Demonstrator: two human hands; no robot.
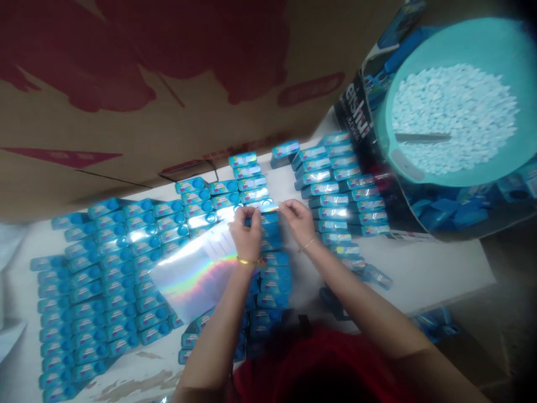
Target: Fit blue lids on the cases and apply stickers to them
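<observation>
Left fingers (pixel 255 217): curled nearly closed; too blurry to tell their grip.
Right fingers (pixel 289 206): pinched on shiny strip (pixel 271 207).
Strip: between both hands' fingers.
Sheet (pixel 197 277): beside left fingers, partly behind arm (pixel 224 322).

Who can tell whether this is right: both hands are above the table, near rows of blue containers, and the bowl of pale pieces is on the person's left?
The side is wrong: the head view shows the bowl of pale pieces on the person's right. The left hand and right hand are above the table, near the blue containers.
</observation>
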